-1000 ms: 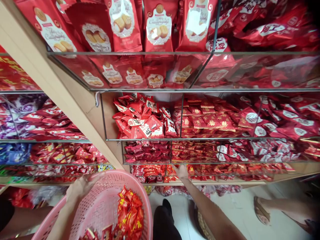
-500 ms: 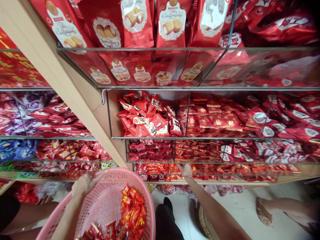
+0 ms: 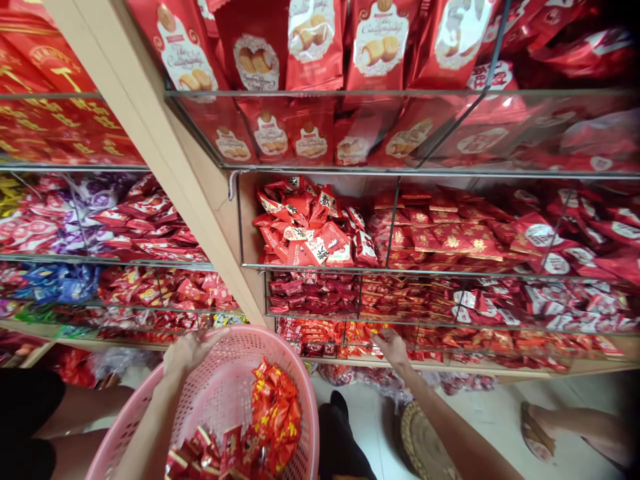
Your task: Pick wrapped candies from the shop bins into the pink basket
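Note:
My left hand (image 3: 186, 353) is closed over the back rim of a pink plastic basket (image 3: 230, 337) with perforated walls. On the basket's right side lies a heap of orange-red wrapped candies (image 3: 277, 410) with yellow print. Dark red wrapped sweets (image 3: 220, 453) are piled near its front. My right hand (image 3: 393, 347) reaches to the low shelf, its fingers at a bin of similar orange-red candies (image 3: 356, 333). The fingertips blend with the wrappers, and their grip is unclear.
Clear-fronted shelves hold red biscuit bags (image 3: 380, 47), red packets with white labels (image 3: 310, 230) and gold-printed packets (image 3: 450, 233). A wooden post (image 3: 165, 133) divides them. Below stand a woven round stool (image 3: 425, 440) and another person's sandalled foot (image 3: 537, 433). Someone's bare legs (image 3: 90, 427) show at left.
The view has shifted, so shelves and basket appear farther right. My right hand has drawn slightly right and nearer relative to the shelf. My left hand stays on the basket rim.

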The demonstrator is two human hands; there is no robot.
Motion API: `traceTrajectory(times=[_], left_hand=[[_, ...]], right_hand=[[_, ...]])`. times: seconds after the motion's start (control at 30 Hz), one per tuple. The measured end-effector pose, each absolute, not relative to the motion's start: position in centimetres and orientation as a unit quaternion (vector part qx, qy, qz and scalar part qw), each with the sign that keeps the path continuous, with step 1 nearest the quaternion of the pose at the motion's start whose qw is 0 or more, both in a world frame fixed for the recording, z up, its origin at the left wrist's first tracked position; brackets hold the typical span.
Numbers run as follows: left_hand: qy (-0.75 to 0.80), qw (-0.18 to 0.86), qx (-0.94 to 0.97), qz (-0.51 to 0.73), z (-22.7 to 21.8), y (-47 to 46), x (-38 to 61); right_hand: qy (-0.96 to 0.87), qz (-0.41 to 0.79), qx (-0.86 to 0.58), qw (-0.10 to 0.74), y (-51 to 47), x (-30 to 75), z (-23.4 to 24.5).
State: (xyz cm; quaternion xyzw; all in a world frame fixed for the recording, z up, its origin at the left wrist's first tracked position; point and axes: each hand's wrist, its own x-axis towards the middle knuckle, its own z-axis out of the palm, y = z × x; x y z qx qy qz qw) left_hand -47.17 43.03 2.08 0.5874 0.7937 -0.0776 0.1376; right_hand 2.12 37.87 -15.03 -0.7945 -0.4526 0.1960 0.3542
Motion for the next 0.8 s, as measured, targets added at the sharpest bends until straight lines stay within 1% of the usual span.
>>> traceTrajectory(times=[0.1,0.2,0.23,0.3,0.4,0.5,0.6,0.7,0.8], left_hand=[[0.790,0.136,0.594,-0.073,1.9,43.0,-47.2],[0.791,0.132,0.593,-0.070,1.4,43.0,-47.5],[0.792,0.128,0.593,-0.070,1.2,43.0,-47.7],[0.792,0.125,0.594,-0.070,0.9,43.0,-47.9],[0.793,0.123,0.593,-0.068,0.7,43.1,-47.9],[0.792,0.116,0.595,-0.065,0.6,43.1,-47.7],[0.789,0.122,0.598,-0.072,0.7,43.2,-47.5],[0.785,0.137,0.600,-0.073,0.9,43.3,-47.3],[0.779,0.145,0.606,-0.070,1.3,43.3,-47.0]], right_hand=[[-0.467,0.246,-0.753,0.392,35.8,-0.7,-13.1],[-0.511,0.322,-0.660,0.446,33.8,-4.7,-8.4],[-0.541,0.329,-0.632,0.447,33.4,-6.1,-6.4],[-0.624,0.330,-0.572,0.418,32.8,-8.8,-2.5],[-0.778,0.300,-0.453,0.315,33.1,-12.4,1.3],[-0.886,0.218,-0.353,0.208,33.9,-15.5,1.6],[-0.927,0.151,-0.313,0.141,34.4,-18.0,-0.3],[-0.935,0.122,-0.313,0.110,34.2,-19.2,-1.8],[-0.934,0.130,-0.317,0.106,33.8,-19.1,-1.8]])
